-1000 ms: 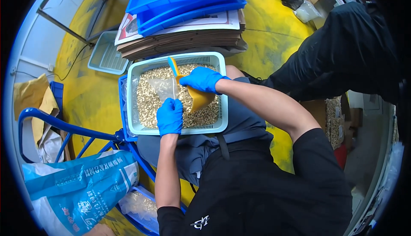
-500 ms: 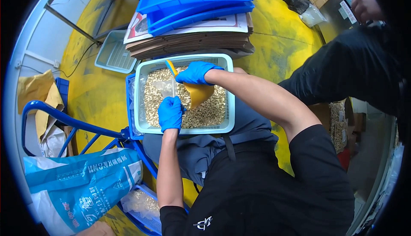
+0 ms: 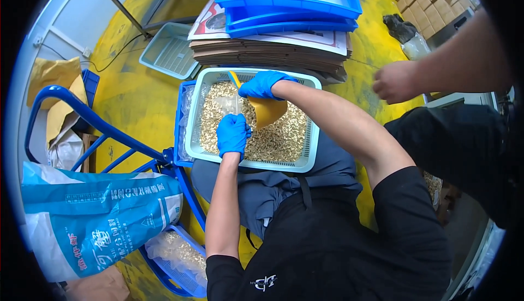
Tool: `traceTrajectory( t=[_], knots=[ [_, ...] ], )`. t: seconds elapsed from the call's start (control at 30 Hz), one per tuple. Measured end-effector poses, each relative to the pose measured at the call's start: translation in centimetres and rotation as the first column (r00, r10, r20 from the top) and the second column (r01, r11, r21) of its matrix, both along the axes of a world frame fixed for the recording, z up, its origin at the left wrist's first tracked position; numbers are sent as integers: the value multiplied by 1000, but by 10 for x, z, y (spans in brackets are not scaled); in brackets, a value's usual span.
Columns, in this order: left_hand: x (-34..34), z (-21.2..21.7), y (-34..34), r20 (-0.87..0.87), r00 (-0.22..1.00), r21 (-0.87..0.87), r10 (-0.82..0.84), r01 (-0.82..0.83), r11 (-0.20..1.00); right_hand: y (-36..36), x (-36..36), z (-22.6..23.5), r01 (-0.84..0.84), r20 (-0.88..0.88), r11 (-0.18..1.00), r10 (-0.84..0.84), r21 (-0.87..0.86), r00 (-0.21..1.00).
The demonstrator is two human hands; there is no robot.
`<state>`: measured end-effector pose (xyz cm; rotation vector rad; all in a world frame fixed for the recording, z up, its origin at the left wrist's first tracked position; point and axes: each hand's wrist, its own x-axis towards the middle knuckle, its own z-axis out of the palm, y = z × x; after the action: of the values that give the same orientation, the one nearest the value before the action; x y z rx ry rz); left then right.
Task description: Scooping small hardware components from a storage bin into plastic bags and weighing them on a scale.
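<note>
The left hand (image 3: 233, 136) is closed, apparently on the near end of the clear bag (image 3: 226, 104); the scoop (image 3: 268, 112) is gripped by the right hand (image 3: 266, 85), and whether the bag is also touched there cannot be told. Bag and scoop are held over the pellets (image 3: 281, 143), around the middle of the basket (image 3: 278, 166). The bag's mouth is best spread wide, the scoop tipped gradually inside the basket's edges so spills are caught, and the basket balanced level on the lap (image 3: 335, 164).
</note>
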<state>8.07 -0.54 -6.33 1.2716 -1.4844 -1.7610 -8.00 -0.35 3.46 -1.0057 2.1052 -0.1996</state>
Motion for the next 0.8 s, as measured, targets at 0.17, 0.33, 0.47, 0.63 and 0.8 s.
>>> traceTrajectory(
  t=[0.17, 0.33, 0.47, 0.63, 0.8],
  knots=[
    [2, -3, -8, -55, 998, 45, 32, -30, 999, -14, 6, 4, -25, -65, 999, 27, 31, 998],
    [5, -4, -12, -92, 995, 80, 31, -24, 996, -25, 12, 2, -50, -80, 997, 55, 64, 995],
    [6, -7, -13, -98, 994, 99, 44, -34, 995, -31, 15, 0, -75, -106, 994, 83, 75, 991],
    [8, -15, -15, -81, 995, 56, 54, -49, 997, -32, 22, 2, -101, -159, 990, 116, 96, 981],
    [11, -32, -18, 17, 997, -54, 79, -78, 995, -29, 29, 4, -107, -181, 991, 119, 76, 976]
  ],
)
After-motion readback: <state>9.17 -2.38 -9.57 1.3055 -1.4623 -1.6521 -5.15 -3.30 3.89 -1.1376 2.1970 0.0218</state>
